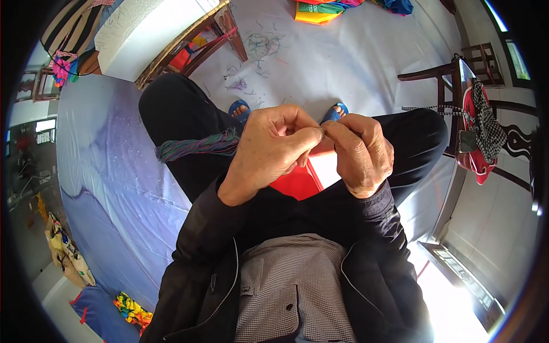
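My left hand [273, 147] and my right hand [362, 153] meet above my lap, thumb and fingertips pinched close together. Whatever sits between the fingertips is too small to make out. Across my left thigh lies a bundle of multicoloured threads [197, 145], mostly green, blue and purple; its inner end goes out of sight behind my left hand. Below the hands, between my legs, a red piece [298, 182] shows, with a brightly lit pale patch beside it.
Thread scraps [263, 44] litter the pale floor sheet ahead of my feet. A white block [146, 37] rests on a wooden stand at the far left. To the right, a dark wooden chair [443, 74] has a checked cloth [486, 126] nearby. Colourful fabric [320, 12] lies at the far edge.
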`<state>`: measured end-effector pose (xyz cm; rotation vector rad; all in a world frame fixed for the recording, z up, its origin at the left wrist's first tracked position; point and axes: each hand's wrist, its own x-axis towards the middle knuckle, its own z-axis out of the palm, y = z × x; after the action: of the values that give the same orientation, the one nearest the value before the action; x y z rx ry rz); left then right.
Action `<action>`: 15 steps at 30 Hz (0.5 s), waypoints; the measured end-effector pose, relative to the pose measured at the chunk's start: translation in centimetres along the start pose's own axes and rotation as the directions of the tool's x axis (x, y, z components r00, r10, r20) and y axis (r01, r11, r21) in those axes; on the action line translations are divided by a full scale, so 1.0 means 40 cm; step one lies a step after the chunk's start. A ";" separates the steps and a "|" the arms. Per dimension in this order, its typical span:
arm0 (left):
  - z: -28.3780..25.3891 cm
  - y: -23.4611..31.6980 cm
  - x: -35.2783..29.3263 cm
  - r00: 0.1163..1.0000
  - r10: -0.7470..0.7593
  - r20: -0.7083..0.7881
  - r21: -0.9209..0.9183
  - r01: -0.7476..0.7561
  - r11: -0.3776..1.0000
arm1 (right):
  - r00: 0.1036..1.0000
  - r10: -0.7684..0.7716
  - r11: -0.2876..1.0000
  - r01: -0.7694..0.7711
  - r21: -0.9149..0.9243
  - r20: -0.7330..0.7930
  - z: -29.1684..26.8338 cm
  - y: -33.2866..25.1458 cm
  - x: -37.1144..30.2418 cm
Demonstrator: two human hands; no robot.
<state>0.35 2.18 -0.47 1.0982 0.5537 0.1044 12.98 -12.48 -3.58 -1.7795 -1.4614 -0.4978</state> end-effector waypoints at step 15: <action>-0.008 -0.039 0.012 0.866 0.491 0.100 0.611 -0.443 0.656 | 0.958 0.238 0.938 -0.269 0.218 0.158 -0.016 -0.002 -0.013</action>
<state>0.30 1.88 -2.09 1.8885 0.3547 0.4454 12.89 -13.29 -3.52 -1.7980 -1.2896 -0.0707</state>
